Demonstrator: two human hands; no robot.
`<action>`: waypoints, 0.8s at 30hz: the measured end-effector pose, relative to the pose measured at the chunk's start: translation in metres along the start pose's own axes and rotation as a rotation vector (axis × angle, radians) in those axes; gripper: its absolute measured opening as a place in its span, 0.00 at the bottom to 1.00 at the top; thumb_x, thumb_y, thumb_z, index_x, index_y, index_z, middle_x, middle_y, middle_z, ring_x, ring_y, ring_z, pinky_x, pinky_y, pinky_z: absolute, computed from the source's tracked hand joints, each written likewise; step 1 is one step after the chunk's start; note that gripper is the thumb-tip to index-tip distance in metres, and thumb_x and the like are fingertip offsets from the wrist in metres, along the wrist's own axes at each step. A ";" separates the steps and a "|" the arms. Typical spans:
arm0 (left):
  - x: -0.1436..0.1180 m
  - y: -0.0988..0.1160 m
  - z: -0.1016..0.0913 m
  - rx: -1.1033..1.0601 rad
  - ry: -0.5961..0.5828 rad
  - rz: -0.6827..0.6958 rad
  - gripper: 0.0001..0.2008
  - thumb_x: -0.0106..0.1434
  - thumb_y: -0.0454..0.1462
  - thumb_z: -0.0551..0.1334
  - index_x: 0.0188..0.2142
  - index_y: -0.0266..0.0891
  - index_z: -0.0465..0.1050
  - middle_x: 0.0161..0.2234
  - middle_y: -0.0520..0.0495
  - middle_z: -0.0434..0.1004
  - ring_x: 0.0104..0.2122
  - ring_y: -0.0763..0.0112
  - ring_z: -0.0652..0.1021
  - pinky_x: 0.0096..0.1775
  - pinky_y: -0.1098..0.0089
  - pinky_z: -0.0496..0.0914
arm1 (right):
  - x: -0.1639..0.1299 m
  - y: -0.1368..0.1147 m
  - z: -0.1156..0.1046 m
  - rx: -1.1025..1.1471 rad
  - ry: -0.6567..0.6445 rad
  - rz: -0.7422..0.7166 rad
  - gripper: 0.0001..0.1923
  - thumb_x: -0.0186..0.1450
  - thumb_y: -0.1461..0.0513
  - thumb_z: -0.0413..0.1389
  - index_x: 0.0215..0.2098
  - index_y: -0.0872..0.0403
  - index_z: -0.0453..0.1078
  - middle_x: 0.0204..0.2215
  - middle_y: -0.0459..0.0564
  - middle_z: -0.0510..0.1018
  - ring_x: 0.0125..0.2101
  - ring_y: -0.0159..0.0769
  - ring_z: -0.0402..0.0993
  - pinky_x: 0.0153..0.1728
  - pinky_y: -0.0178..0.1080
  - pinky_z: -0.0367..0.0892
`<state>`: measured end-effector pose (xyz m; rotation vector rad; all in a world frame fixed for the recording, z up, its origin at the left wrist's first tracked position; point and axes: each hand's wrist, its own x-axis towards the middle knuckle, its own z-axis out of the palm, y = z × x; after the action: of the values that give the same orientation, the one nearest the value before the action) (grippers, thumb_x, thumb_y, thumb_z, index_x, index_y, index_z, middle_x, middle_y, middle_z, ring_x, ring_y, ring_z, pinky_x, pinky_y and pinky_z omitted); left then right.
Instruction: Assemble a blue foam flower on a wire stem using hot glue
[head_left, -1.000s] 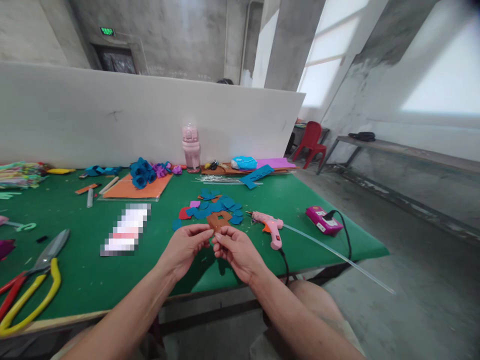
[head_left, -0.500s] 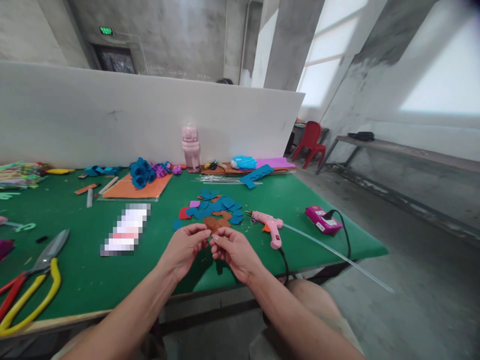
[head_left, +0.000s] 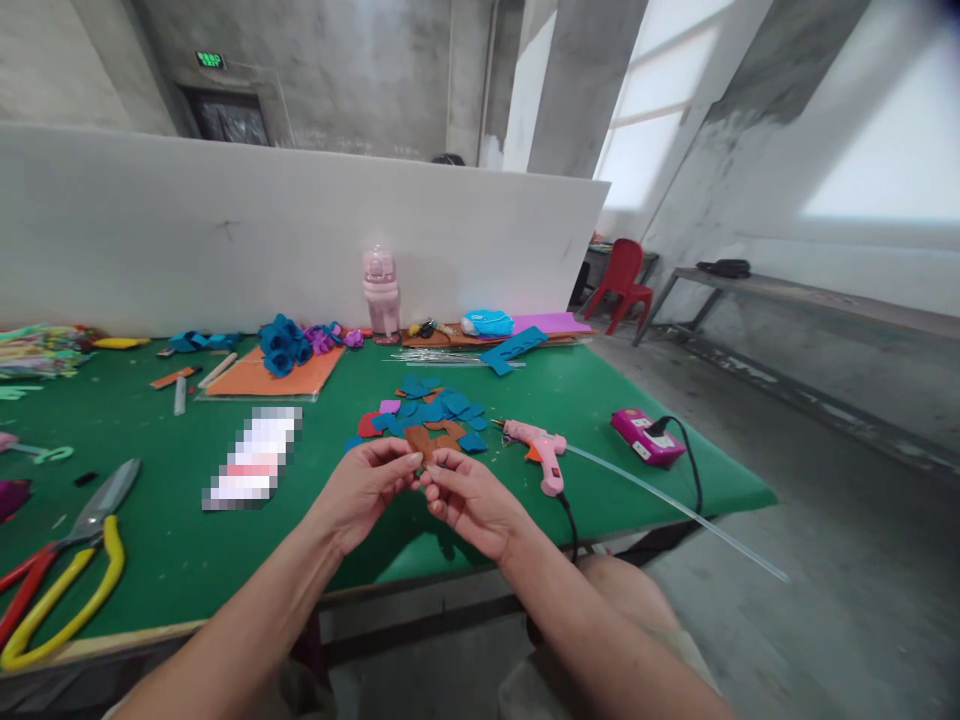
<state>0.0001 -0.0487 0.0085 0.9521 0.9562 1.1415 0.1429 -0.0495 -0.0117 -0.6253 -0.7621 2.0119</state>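
I see my left hand (head_left: 367,488) and right hand (head_left: 469,500) pinching a brown felt piece (head_left: 429,442) together over the near edge of the green table (head_left: 150,540), a white partition (head_left: 225,230) and bare concrete walls (head_left: 360,70) behind.

A craft workshop in a bare concrete hall. The near green table (head_left: 150,560) carries felt cut-outs (head_left: 431,412), a pink glue gun (head_left: 541,452) and yellow-handled shears (head_left: 64,570). A white partition board (head_left: 225,240) stands at its far edge.
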 end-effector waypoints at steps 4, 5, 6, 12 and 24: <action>-0.001 0.001 0.001 0.036 0.012 0.028 0.09 0.44 0.36 0.68 0.23 0.35 0.70 0.20 0.53 0.69 0.21 0.79 0.69 0.24 0.77 0.63 | -0.001 -0.001 0.000 -0.030 0.005 0.000 0.13 0.50 0.62 0.62 0.30 0.57 0.64 0.23 0.44 0.74 0.20 0.21 0.67 0.22 0.25 0.64; -0.001 0.001 0.001 0.043 0.013 0.037 0.09 0.44 0.36 0.68 0.23 0.35 0.70 0.20 0.53 0.69 0.21 0.79 0.69 0.25 0.77 0.63 | -0.001 -0.001 0.000 -0.051 0.011 -0.011 0.14 0.50 0.61 0.62 0.30 0.57 0.63 0.23 0.45 0.74 0.20 0.22 0.68 0.22 0.25 0.64; -0.001 0.001 0.001 0.050 0.013 0.046 0.09 0.44 0.36 0.68 0.23 0.35 0.70 0.20 0.53 0.69 0.21 0.79 0.69 0.25 0.77 0.63 | -0.001 -0.001 0.000 -0.077 0.015 -0.028 0.14 0.50 0.60 0.62 0.30 0.57 0.64 0.24 0.45 0.74 0.21 0.22 0.68 0.23 0.26 0.64; -0.001 0.000 0.002 0.088 0.025 0.103 0.09 0.45 0.37 0.67 0.23 0.35 0.70 0.22 0.52 0.69 0.22 0.78 0.68 0.27 0.76 0.63 | -0.002 0.000 0.004 -0.273 0.089 -0.208 0.12 0.49 0.61 0.62 0.30 0.56 0.65 0.21 0.42 0.71 0.20 0.23 0.67 0.22 0.28 0.64; 0.001 0.005 -0.005 0.103 0.029 0.009 0.11 0.44 0.37 0.68 0.28 0.34 0.74 0.23 0.50 0.71 0.22 0.78 0.67 0.27 0.75 0.63 | -0.001 -0.001 0.004 -0.238 0.110 -0.159 0.13 0.48 0.60 0.62 0.27 0.57 0.65 0.20 0.43 0.72 0.18 0.22 0.66 0.20 0.27 0.61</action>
<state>-0.0058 -0.0460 0.0116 1.0251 1.0436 1.1249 0.1411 -0.0517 -0.0082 -0.7804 -0.9614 1.7415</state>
